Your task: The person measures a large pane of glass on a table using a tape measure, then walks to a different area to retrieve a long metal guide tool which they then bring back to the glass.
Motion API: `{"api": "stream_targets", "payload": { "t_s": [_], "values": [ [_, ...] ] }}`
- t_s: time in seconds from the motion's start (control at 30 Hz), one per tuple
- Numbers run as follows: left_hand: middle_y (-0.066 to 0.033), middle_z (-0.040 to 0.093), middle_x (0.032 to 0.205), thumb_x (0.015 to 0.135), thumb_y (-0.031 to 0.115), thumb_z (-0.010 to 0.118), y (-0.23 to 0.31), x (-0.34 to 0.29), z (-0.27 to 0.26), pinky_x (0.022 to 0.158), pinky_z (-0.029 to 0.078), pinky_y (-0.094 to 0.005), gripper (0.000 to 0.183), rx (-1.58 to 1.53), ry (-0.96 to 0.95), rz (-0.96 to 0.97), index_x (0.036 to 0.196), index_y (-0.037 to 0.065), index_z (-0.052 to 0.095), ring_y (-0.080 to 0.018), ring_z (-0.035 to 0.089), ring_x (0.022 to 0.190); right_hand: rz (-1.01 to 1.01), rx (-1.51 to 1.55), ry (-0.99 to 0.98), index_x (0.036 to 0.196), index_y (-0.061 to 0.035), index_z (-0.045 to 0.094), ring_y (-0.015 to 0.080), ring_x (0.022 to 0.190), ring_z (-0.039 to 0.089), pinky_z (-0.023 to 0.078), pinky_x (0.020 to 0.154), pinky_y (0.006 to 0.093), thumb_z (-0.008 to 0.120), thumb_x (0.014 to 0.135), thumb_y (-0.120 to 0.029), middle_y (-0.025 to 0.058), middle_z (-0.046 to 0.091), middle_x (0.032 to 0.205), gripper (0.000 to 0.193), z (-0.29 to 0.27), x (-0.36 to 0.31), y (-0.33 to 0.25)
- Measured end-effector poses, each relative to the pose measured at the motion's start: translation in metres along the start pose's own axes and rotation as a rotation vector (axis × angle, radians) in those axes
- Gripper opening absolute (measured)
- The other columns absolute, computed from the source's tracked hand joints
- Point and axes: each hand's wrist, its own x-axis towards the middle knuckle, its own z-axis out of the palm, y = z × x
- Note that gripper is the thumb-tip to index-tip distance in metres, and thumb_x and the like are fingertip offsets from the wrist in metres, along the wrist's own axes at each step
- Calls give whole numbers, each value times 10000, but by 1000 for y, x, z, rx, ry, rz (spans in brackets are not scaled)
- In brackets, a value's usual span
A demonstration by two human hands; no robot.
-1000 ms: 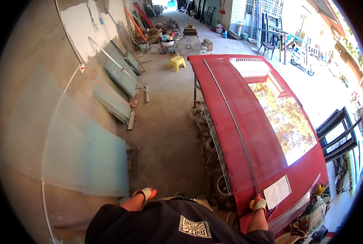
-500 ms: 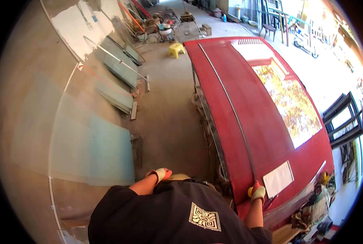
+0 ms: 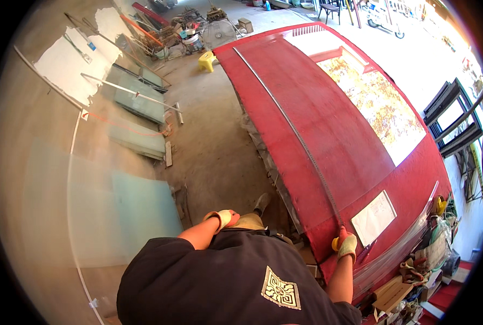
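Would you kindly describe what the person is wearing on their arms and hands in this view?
Both hands wear light knitted work gloves with a reddish-orange coating: the left hand and the right hand match. The forearms are bare below short sleeves of a dark, near-black shirt, which carries a square pale patterned emblem. No watch or wristband is visible.

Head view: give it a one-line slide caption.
Gloved right hand grips a tool at the near end of a long metal straightedge on a red-covered table; gloved left hand hangs free.
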Motion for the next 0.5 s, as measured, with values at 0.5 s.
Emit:
{"api": "stream_targets", "payload": {
  "t_s": [0.5],
  "values": [
    [-102,571,1544,1040,419,414,33,129,-103,1192,376,-398,540,-388,-197,-123,1431,97,604,-261,519,1437,-102,321,-605,1122,1,767,157,780,688,551,687,342,681,1050,-378,46,738,887,395,-60,-95,-107]
  ]
}}
